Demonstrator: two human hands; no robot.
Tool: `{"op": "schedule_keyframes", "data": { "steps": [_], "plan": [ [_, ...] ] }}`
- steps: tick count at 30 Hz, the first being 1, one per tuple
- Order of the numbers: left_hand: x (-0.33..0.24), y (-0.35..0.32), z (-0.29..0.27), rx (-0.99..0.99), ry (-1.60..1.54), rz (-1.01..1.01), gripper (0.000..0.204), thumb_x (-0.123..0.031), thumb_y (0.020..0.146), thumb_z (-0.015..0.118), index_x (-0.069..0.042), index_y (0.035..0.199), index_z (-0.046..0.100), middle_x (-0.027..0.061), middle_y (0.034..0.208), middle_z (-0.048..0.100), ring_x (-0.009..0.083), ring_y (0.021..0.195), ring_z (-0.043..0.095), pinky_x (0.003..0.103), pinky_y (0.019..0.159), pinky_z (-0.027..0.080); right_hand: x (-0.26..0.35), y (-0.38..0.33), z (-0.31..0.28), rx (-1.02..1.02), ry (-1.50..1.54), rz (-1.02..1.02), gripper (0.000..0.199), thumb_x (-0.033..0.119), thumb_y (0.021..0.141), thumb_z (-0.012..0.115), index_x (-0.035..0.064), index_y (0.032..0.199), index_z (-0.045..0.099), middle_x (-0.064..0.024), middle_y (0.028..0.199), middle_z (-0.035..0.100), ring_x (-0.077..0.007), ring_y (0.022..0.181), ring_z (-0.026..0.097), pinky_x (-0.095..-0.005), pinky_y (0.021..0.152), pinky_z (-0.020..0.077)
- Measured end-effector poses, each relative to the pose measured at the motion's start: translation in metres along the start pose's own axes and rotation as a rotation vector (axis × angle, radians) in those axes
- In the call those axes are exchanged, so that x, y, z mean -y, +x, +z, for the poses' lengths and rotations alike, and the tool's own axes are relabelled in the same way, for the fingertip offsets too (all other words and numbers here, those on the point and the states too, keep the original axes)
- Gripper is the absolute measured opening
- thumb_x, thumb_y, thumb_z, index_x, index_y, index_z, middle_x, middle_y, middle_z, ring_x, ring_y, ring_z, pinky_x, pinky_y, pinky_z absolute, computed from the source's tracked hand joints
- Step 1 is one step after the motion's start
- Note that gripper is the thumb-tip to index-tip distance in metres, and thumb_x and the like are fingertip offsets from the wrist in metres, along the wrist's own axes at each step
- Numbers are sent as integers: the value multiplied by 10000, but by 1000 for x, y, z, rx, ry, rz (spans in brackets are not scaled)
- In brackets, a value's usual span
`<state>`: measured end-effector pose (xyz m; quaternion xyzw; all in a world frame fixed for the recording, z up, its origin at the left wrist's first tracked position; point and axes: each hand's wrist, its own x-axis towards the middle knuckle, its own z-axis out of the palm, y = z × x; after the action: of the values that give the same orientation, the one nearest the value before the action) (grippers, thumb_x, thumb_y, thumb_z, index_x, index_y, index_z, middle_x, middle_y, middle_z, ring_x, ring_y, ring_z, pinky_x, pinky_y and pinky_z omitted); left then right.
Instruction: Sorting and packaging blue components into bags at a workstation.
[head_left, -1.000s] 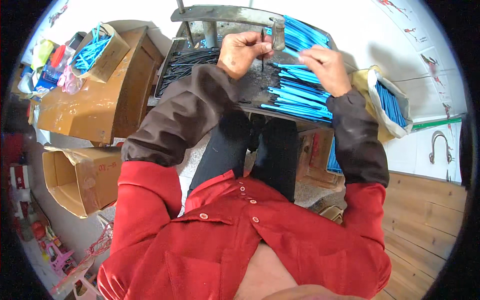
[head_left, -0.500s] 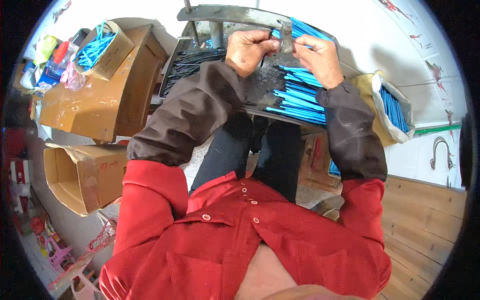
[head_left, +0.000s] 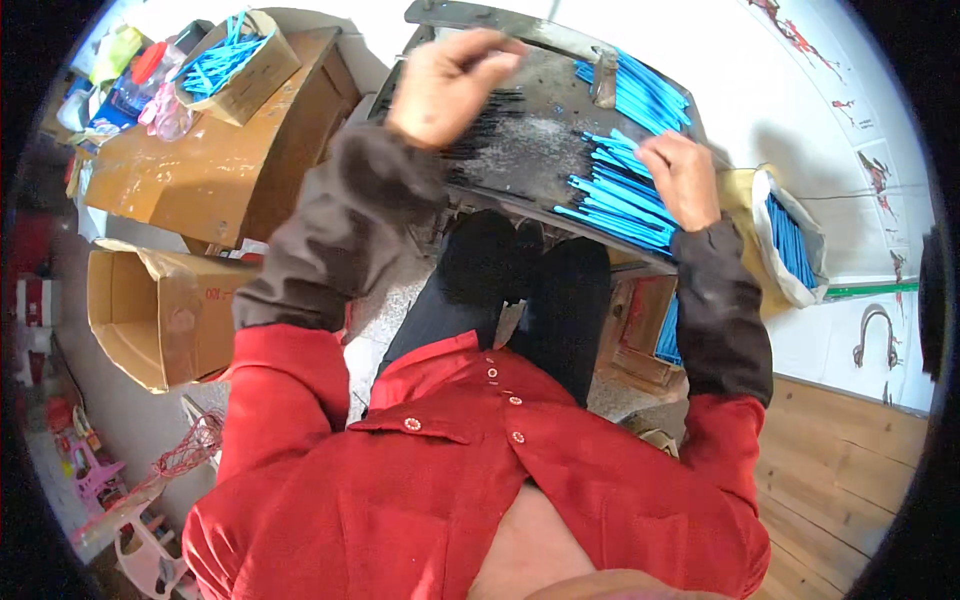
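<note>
Hands at the dark metal tray [head_left: 540, 150]. Left hand [head_left: 445, 85] is raised, fingers pinched together, apparently on nothing, above the black sticks [head_left: 485, 135]. Right hand [head_left: 685, 175] lies curled on the blue sticks [head_left: 615, 195] at the tray's right; I cannot tell if it grips any. Risk: blue sticks overhang the near edge, so a nudge from the right wrist could tip them off.

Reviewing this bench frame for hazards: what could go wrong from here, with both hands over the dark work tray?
1. The blue sticks under the right hand overhang the near edge of the dark tray; a nudge could push some off onto the lap or floor.
2. The left hand is raised above the black sticks; whether it grips anything is unclear, and a sweep down could scatter them.
3. The metal upright stands among the far blue sticks, possibly snagging a reaching hand.
</note>
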<state>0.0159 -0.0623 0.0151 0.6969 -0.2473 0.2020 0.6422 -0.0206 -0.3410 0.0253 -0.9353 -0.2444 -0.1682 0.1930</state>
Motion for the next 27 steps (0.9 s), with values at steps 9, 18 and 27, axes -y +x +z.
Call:
{"op": "schedule_keyframes", "data": {
  "steps": [9,18,27],
  "plan": [
    [-51,-44,-63,121,-13,-239,250,-102,818,550,-5,1048,565,29,855,591,96,795,531,245,731,427,65,-3,-19,-120,43,-189,86,58,740,601,-16,783,601,-113,693,537,-249,610,542,-303,544,418],
    [-74,-93,-29,-91,-364,-540,112,-151,804,580,-55,836,627,-13,625,573,31,469,408,164,421,292,149,-6,-9,-16,425,-178,135,7,733,600,-41,858,589,-102,688,528,-177,580,501,-262,532,395],
    [-43,5,-281,-708,37,-421,235,-279,779,605,-52,743,552,15,568,473,68,352,323,217,314,234,96,-28,-28,-98,363,-38,84,31,781,570,-42,812,599,-31,638,511,-65,476,435,-203,429,335]
  ]
}}
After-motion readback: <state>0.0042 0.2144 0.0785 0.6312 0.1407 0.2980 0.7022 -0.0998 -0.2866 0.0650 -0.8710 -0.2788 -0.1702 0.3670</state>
